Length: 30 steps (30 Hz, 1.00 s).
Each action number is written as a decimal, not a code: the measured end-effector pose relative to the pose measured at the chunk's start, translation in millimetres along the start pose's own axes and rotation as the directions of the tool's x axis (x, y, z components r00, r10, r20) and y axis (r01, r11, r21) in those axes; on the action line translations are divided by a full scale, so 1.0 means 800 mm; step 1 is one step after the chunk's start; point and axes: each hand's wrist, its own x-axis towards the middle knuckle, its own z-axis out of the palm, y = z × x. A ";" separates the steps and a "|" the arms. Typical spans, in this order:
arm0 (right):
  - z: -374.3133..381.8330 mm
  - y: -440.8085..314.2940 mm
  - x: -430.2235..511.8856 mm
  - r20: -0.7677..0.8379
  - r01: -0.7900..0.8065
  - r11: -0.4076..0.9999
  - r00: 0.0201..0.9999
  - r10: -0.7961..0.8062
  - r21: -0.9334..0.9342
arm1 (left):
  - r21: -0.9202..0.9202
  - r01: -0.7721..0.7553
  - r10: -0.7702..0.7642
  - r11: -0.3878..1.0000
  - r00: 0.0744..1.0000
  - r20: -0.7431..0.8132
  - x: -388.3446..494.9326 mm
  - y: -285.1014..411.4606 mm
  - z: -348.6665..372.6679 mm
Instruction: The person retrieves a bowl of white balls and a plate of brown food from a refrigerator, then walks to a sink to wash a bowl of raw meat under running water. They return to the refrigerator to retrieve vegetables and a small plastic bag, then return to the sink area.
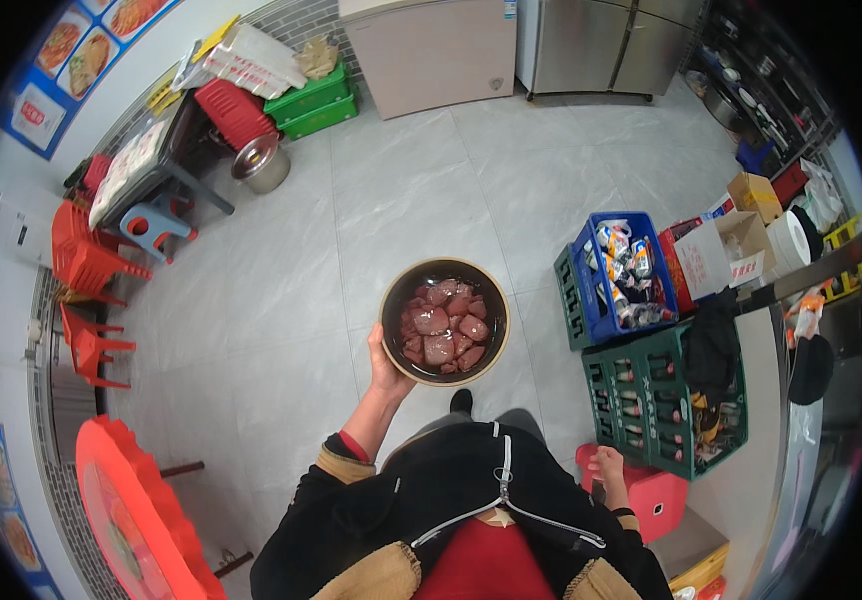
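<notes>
My left hand (388, 369) grips the left rim of a round bowl (504, 330), dark inside with a tan edge. Inside it lie several glistening chunks of dark red raw meat (440, 322), apparently in a little liquid. I hold the bowl out in front of my body, above the floor. Down at my right side hangs my right hand (608, 463), fingers loosely bent and apart, with nothing seen in it. Behind that hand, lower down, is a red plastic stool (660, 499).
On the right stand a blue crate (597, 300) of cans and green bottle crates (630, 390). A red-covered table (120, 502) is at lower left, near red stools (90, 240). Ahead are a lidded metal pot (262, 169), a chest freezer (431, 60) and a steel refrigerator (585, 49).
</notes>
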 end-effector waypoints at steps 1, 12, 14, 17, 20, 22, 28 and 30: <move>0.007 -0.023 0.008 -0.050 -0.048 0.999 0.998 0.048 0.003 | 0.001 0.027 -0.027 1.000 1.000 0.007 0.036 0.006 0.008; 0.015 -0.250 0.245 -0.072 -0.169 0.959 0.979 0.189 0.226 | -0.028 0.091 -0.087 0.995 0.989 0.117 0.456 -0.009 0.111; 0.005 -0.324 0.298 -0.135 -0.264 0.934 0.944 0.301 0.240 | -0.008 0.096 -0.095 0.995 0.993 0.075 0.528 -0.013 0.135; -0.007 -0.463 0.368 -0.123 -0.023 0.985 0.991 0.045 0.173 | -0.043 0.114 -0.110 0.993 0.991 0.077 0.637 -0.018 0.168; -0.017 -0.614 0.433 -0.151 0.055 0.992 0.988 -0.037 0.115 | -0.017 0.130 -0.129 0.991 0.990 0.057 0.748 -0.029 0.194; -0.021 -0.706 0.475 -0.174 0.166 0.979 0.974 -0.144 0.121 | -0.009 0.091 -0.089 0.996 0.988 0.124 0.821 -0.039 0.210; -0.034 -0.869 0.569 -0.275 0.257 0.934 0.943 -0.187 0.247 | 0.053 0.214 -0.220 0.975 0.961 0.165 1.042 -0.075 0.276; -0.038 -0.878 0.587 -0.272 0.125 0.948 0.961 -0.044 0.291 | 0.084 0.282 -0.290 0.956 0.951 0.107 1.114 -0.089 0.307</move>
